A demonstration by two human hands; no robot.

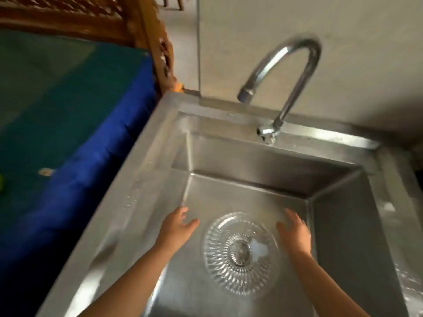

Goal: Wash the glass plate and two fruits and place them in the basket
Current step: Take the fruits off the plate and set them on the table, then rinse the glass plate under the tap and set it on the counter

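Note:
A clear ribbed glass plate [240,255] lies flat on the bottom of the steel sink [251,161], over the drain. My left hand [176,227] hovers just left of the plate, fingers relaxed and spread, holding nothing. My right hand [295,232] is at the plate's right rim, fingers straight; whether it touches the rim is unclear. No water runs from the curved tap [295,72]. A sliver of something green [1,184] shows at the far left edge on the cloth. No basket is in view.
A table covered with green and blue cloth [68,110] stands left of the sink. A carved wooden frame [148,42] rises behind it. A pale wall backs the tap. The sink's wet rim runs along the right side.

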